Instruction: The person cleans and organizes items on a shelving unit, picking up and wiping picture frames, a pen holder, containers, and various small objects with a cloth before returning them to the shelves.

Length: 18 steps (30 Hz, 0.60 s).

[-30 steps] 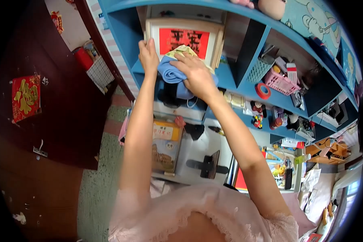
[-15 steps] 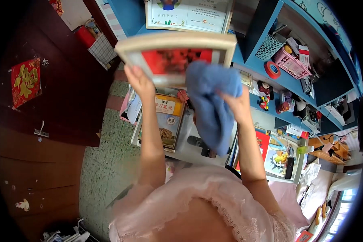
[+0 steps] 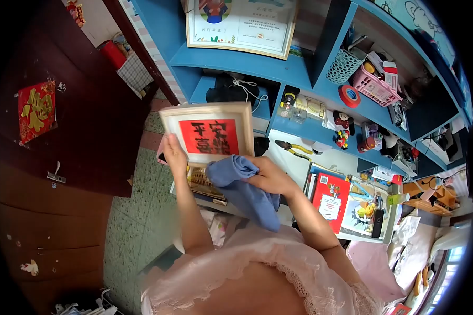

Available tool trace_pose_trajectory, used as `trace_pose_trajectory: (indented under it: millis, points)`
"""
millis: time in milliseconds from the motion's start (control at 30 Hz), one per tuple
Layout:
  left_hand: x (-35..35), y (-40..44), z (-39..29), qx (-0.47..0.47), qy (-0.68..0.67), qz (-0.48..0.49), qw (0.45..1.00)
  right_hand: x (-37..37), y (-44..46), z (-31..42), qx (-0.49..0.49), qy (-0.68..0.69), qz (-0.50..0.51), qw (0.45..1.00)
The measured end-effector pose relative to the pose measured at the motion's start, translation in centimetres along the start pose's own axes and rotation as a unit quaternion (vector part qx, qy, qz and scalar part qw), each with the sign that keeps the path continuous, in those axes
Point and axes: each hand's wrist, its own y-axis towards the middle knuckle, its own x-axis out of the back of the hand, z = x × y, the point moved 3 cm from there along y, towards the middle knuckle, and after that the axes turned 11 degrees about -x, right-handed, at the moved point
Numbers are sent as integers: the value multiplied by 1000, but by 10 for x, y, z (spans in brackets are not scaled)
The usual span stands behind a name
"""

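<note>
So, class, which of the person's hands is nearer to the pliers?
Right. The right hand, holding the cloth, is just left of and below the pliers in view; the left hand is farther left, holding the frame's left side.

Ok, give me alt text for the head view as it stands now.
The left hand holds a wooden picture frame of black-on-red Chinese calligraphy; the right hand holds a blue cloth at the frame's lower right corner. Behind, a framed certificate stands on a blue shelf.
</note>
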Motion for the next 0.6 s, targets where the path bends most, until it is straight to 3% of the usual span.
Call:
trace_pose_trajectory:
  millis: [33, 67, 167, 233, 300, 467, 600]
  points:
    - [0, -2, 12, 28, 69, 82, 994, -2, 1, -5, -35, 20, 17, 999]
    - [-2, -6, 31, 3, 92, 86, 992, -3, 1, -8, -32, 19, 16, 999]
    - [-4, -24, 75, 99, 203, 174, 958, -1, 0, -18, -57, -41, -30, 997]
    - [-9, -34, 101, 133, 261, 180, 939, 3, 0, -21, -48, -59, -47, 996]
    - [-15, -43, 112, 82, 337, 171, 922, 8, -2, -22, -46, -48, -62, 996]
    - [-22, -45, 128, 153, 390, 211, 883, 21, -2, -25, -74, -11, -122, 990]
    - [-25, -42, 126, 159, 384, 218, 883, 38, -5, -24, -100, -27, -169, 980]
